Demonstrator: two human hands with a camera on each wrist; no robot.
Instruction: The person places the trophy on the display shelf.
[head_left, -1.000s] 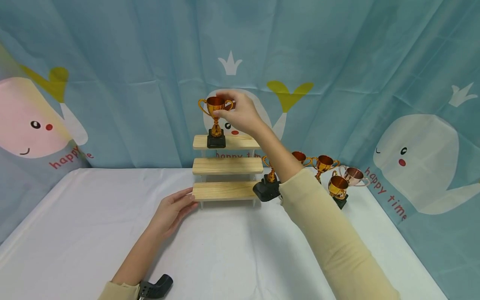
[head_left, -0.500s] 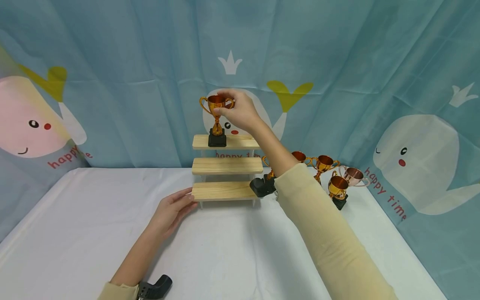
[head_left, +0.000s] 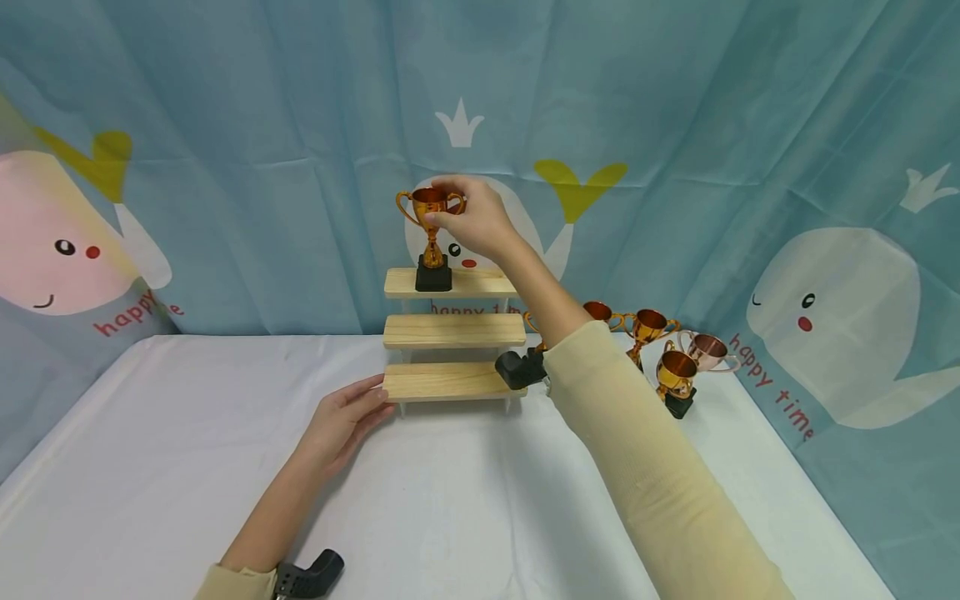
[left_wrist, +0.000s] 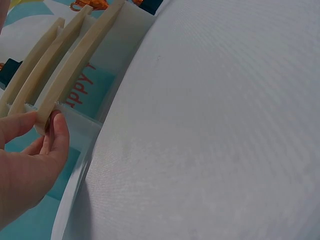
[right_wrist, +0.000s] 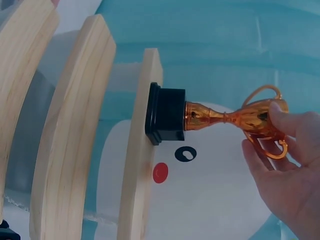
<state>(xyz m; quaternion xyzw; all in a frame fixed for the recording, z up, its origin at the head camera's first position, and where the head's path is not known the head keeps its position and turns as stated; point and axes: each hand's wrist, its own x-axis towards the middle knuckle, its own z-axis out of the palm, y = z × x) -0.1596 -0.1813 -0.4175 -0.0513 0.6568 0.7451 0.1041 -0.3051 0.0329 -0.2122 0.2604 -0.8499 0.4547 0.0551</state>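
Note:
A three-tier wooden display stand (head_left: 454,332) stands on the white-covered table. My left hand (head_left: 339,427) pinches the left end of its lowest board (left_wrist: 75,65), thumb above and fingers beneath. At the left part of the top board (right_wrist: 137,150), a gold trophy cup (head_left: 432,250) is upright, its black base (right_wrist: 170,115) against the wood. My right hand (head_left: 480,218) holds this trophy by its bowl near the right handle, with the thumb (right_wrist: 281,120) on the near side. Fingers behind the bowl are partly hidden.
Several more trophies are grouped right of the stand, among them a gold one (head_left: 677,373) and a rose-coloured one (head_left: 707,352); my right forearm partly covers others. A blue printed curtain (head_left: 300,208) hangs close behind the stand.
My right forearm and wrist camera have shifted slightly left and up. The trophy remains at the left part of the top board, and my left hand keeps its hold on the lowest board.

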